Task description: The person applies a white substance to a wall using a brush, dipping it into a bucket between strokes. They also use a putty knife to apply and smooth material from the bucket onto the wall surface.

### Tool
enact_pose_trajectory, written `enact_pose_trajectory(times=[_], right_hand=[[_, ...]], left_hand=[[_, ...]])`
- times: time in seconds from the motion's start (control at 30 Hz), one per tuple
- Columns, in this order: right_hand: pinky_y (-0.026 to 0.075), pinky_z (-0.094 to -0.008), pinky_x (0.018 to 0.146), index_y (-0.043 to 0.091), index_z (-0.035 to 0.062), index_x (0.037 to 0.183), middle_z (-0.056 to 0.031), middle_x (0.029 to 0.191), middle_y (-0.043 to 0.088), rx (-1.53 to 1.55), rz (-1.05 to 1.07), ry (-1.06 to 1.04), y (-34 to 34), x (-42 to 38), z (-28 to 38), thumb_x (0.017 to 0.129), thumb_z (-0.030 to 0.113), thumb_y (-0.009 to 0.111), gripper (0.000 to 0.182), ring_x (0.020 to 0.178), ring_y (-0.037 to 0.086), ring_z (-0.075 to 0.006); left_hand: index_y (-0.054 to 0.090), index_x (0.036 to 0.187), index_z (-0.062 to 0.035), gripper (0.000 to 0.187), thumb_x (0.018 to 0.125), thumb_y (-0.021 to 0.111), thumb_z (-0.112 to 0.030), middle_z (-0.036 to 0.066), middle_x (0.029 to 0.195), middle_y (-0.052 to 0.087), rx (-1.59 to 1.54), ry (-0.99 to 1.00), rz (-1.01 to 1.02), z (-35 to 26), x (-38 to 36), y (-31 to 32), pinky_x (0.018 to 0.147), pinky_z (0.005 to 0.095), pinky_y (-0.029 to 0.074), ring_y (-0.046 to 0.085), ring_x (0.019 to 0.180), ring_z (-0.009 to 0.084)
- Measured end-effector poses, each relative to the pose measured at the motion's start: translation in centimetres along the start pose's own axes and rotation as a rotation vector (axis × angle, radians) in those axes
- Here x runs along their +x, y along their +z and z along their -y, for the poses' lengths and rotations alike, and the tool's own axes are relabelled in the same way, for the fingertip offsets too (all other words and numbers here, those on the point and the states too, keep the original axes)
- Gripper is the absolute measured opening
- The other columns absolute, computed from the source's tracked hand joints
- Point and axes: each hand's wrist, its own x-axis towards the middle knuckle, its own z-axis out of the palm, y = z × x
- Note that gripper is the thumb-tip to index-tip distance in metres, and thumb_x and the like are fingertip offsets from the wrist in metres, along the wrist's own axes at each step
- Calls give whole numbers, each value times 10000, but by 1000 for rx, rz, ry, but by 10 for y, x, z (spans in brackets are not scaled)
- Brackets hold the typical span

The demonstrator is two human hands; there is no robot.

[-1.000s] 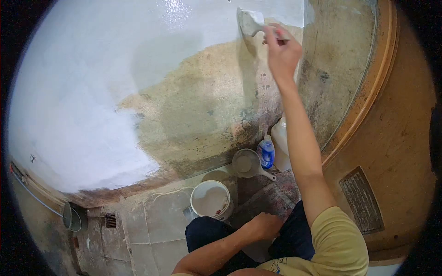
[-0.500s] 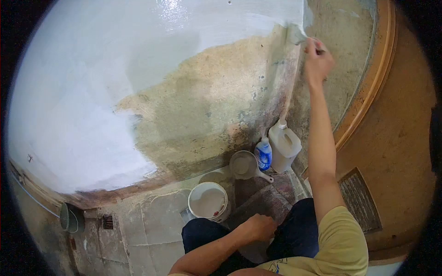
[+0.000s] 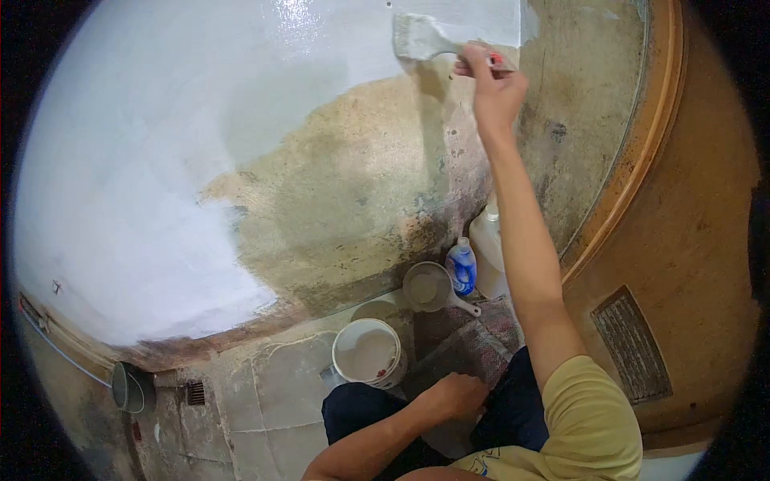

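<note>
A: What sits low on the left?
B: The white paint bucket (image 3: pixel 367 353) on the floor; beside it the left hand (image 3: pixel 459 395) rests loosely curled on the knee, holding nothing.
A: And higher up, to the right?
B: The right hand (image 3: pixel 493 84) grips the brush (image 3: pixel 419 38), its bristles against the wall (image 3: pixel 160 160) at the wet edge. Long overlapping strokes would probably blend best.

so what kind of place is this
Probably a bathroom or wash area being repainted: a stained wall half covered in wet white paint, a tiled floor with a drain, and a paint bucket beside the bottles.
</note>
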Motion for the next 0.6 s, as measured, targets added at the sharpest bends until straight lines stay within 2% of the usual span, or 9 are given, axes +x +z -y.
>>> enact_pose_trajectory(times=[0.13,0.27,0.3,0.33,0.4,0.47,0.5,0.57,0.6], right_hand=[[567,-297,678,654,-117,950,-141,807,674,-8,-76,62,-51,23,-27,887,126,662,251,704,664,-181],[572,-300,680,658,-112,936,-132,793,669,-51,-170,96,-104,33,-46,886,128,661,245,701,660,-184],[572,-296,679,663,-105,929,-128,789,668,-163,-215,62,-110,35,-41,885,128,661,238,698,658,-181],[572,-293,679,668,-98,922,-123,785,668,-274,-260,26,-112,36,-39,883,129,661,230,695,657,-179],[544,-270,649,690,-58,937,-97,770,675,-333,-255,22,-107,33,-21,887,160,654,227,682,648,-146],[513,-283,636,705,-34,937,-95,771,696,-664,-253,-40,-90,29,1,865,183,672,231,667,634,-114],[513,-283,636,705,-34,937,-95,771,696,-665,-256,-39,-84,30,-4,865,183,672,231,667,634,-114],[506,-319,617,699,1,908,-106,767,697,-631,-239,-314,-65,34,-16,847,177,671,188,641,643,-162],[506,-343,622,694,26,903,-113,780,692,-713,-171,-318,-54,32,-15,843,171,668,159,655,645,-204]], left_hand=[[676,871,23,266,872,515,-190,224,862,683,17,-7,-2,3,-4,1,707,472,550,677,828,378],[674,875,25,274,877,514,-197,224,863,682,17,-13,-24,7,-6,6,719,475,548,674,832,385],[682,866,14,257,842,575,-218,210,874,685,7,-31,-22,6,-7,6,724,459,548,679,841,363],[691,857,4,252,808,637,-238,197,885,687,-2,-49,-19,5,-7,6,728,442,549,684,850,342],[690,848,2,242,811,623,-227,195,880,687,3,-48,-24,9,-4,13,721,437,550,685,845,340],[690,838,0,233,813,610,-216,194,874,688,9,-48,-24,14,0,20,714,432,552,686,840,338],[687,831,0,227,815,601,-209,193,866,687,33,-25,-47,16,1,23,705,429,553,688,829,336],[685,824,0,222,817,592,-201,193,859,687,55,-3,-61,14,-3,19,696,427,554,689,817,334],[684,819,-2,214,819,585,-192,193,854,686,50,-17,-55,7,-8,6,691,426,554,690,812,335]])
